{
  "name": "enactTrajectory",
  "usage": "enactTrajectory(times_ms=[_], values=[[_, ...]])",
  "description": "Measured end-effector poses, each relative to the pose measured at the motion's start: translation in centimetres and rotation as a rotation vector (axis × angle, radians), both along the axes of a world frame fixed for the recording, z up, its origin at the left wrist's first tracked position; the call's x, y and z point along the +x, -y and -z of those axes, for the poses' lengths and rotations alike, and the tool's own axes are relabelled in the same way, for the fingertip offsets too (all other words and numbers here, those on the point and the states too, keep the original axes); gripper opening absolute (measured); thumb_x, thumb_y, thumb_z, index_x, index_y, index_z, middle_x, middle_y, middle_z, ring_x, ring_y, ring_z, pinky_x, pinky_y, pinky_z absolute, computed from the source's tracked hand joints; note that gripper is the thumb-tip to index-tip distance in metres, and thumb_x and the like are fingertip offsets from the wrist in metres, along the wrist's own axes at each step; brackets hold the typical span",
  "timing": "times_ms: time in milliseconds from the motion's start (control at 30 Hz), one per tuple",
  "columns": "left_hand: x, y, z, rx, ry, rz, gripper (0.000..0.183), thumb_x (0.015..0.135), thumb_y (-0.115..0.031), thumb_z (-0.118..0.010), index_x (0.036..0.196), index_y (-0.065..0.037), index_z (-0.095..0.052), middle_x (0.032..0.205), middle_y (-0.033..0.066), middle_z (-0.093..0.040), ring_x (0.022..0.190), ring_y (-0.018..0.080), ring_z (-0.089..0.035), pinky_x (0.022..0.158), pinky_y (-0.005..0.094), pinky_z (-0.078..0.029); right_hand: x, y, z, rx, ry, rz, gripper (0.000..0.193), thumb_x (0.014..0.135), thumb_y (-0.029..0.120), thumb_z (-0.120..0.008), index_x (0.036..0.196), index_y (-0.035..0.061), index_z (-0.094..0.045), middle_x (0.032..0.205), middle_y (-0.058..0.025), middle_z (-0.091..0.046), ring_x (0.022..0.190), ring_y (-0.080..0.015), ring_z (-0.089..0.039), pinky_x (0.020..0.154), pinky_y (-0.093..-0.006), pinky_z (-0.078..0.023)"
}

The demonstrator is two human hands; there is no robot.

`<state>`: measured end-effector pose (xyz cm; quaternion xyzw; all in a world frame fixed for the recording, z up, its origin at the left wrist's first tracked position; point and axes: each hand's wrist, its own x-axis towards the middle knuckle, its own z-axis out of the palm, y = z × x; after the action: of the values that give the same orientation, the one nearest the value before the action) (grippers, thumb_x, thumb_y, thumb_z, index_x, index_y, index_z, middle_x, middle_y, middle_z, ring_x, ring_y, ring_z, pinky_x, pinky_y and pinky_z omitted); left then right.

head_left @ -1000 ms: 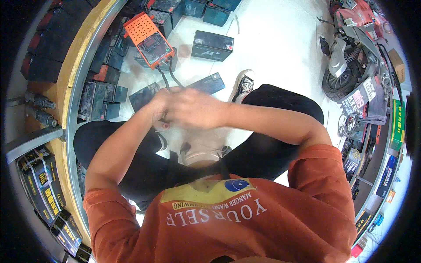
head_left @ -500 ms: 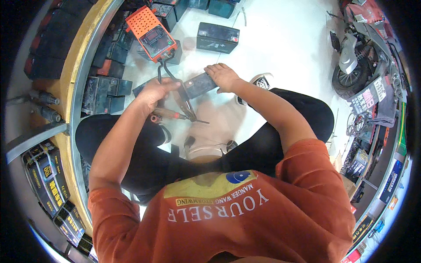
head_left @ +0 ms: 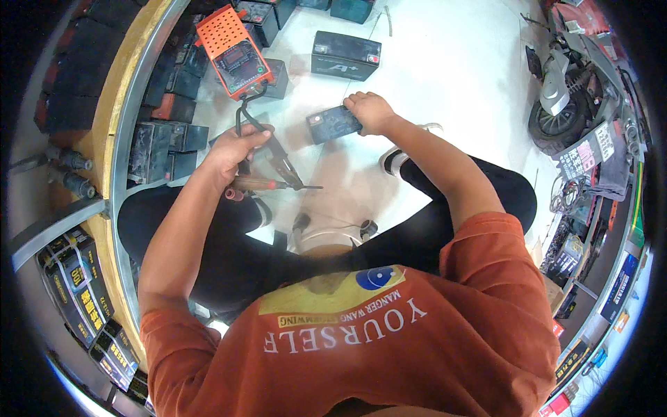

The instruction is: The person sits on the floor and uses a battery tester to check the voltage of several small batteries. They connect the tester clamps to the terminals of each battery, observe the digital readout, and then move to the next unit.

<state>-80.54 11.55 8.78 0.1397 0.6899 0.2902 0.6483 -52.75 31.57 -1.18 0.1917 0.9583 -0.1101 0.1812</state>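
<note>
My right hand (head_left: 372, 112) grips the end of a small dark battery (head_left: 331, 126), fingers wrapped over its edge. I cannot tell whether the battery touches the floor. To its left, my left hand (head_left: 241, 148) is closed around a metal clamp (head_left: 281, 162). Black leads (head_left: 247, 113) run from that hand up to an orange battery tester (head_left: 235, 55) with a perforated casing. A screwdriver (head_left: 256, 183) with an orange-brown handle lies along the clamp below the left hand, its shaft by the clamp's jaws. Beside it shows a red handle end (head_left: 234, 194).
A larger black battery (head_left: 345, 57) stands on the pale floor ahead. A grey battery (head_left: 276, 78) sits beside the tester. Several old batteries (head_left: 149, 149) line the left shelf (head_left: 119, 104). At the right is a scooter (head_left: 556, 104), with cables (head_left: 568, 194) nearby.
My right hand has moved away from me and to the right, carrying the small battery farther from the clamp. My left hand has shifted slightly left with the clamp and screwdriver.
</note>
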Motion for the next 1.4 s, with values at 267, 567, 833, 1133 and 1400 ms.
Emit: enactTrajectory(times_ms=[267,567,833,1133,1400], values=[[1.7,-0.7,-1.9,0.033,-0.011,-0.038,0.025,0.088,-0.021,-0.074,0.11,-0.009,-0.072,0.084,-0.0061,-0.06,0.065,0.0075,-0.038,0.059,0.0217,-0.029,8.7,-6.2,-0.5,0.065,0.022,0.281,0.067,0.055,0.014,-0.087,0.114,0.0094,-0.054,0.11,-0.0105,-0.062,0.11,-0.0292,-0.059,0.095,-0.0416,-0.049],[2.4,-1.2,-1.3,-0.014,0.003,-0.148,0.023,0.086,-0.018,-0.076,0.107,-0.01,-0.072,0.085,-0.0065,-0.06,0.065,0.0073,-0.039,0.059,0.0209,-0.033,18.3,-13.0,-2.4,0.422,0.408,0.853,0.051,0.082,0.043,-0.07,0.118,0.0087,-0.059,0.11,-0.0112,-0.067,0.11,-0.0307,-0.062,0.095,-0.0451,-0.049],[3.5,-2.2,-1.6,-0.021,0.005,-0.168,0.025,0.088,-0.018,-0.074,0.111,-0.008,-0.071,0.086,-0.0056,-0.061,0.066,0.0066,-0.042,0.059,0.0205,-0.034,8.1,-14.6,-0.4,0.186,-0.322,0.733,0.072,0.075,0.025,-0.081,0.136,0.0089,-0.049,0.129,-0.0199,-0.057,0.121,-0.0346,-0.055,0.103,-0.0449,-0.045],[3.3,-1.9,-0.4,0.019,-0.002,-0.162,0.029,0.086,-0.02,-0.076,0.113,-0.011,-0.072,0.084,-0.0076,-0.057,0.064,0.0071,-0.042,0.054,0.0237,-0.036,-3.3,-11.1,2.8,0.269,-0.26,0.526,0.094,0.065,0.029,-0.088,0.143,0.0058,-0.041,0.138,-0.0154,-0.052,0.127,-0.0326,-0.051,0.106,-0.0461,-0.043],[3.0,-1.4,0.0,0.026,-0.011,-0.162,0.026,0.086,-0.02,-0.076,0.109,-0.009,-0.072,0.083,-0.0068,-0.06,0.062,0.0063,-0.041,0.057,0.0216,-0.034,-4.8,-13.0,0.5,0.245,0.086,0.499,0.063,0.062,0.035,-0.084,0.114,0.0071,-0.064,0.117,-0.0117,-0.064,0.115,-0.0278,-0.058,0.097,-0.0426,-0.047]])
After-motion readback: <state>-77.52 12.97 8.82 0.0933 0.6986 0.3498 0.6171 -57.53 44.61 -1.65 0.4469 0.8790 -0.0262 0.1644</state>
